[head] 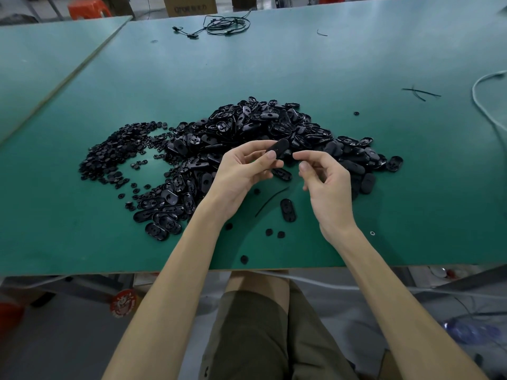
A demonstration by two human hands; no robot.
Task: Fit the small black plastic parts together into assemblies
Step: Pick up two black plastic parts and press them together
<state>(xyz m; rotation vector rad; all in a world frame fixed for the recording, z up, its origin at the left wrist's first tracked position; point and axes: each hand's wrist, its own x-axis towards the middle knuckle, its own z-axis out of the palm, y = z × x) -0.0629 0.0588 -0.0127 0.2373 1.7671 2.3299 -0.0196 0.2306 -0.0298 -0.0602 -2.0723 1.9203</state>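
left hand pinches oval black part above pile | right hand fingers curled near it; contents not discernible | table far edge cut off

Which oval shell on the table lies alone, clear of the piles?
The oval shell between the wrists, beside the thin black strip; all other shells touch the piles.

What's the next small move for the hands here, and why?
Probably bring the right hand in to the oval piece that the left hand holds above the pile of oval shells. The right fingertips are pinched just beside it, though whether they hold a small round part can't be seen.
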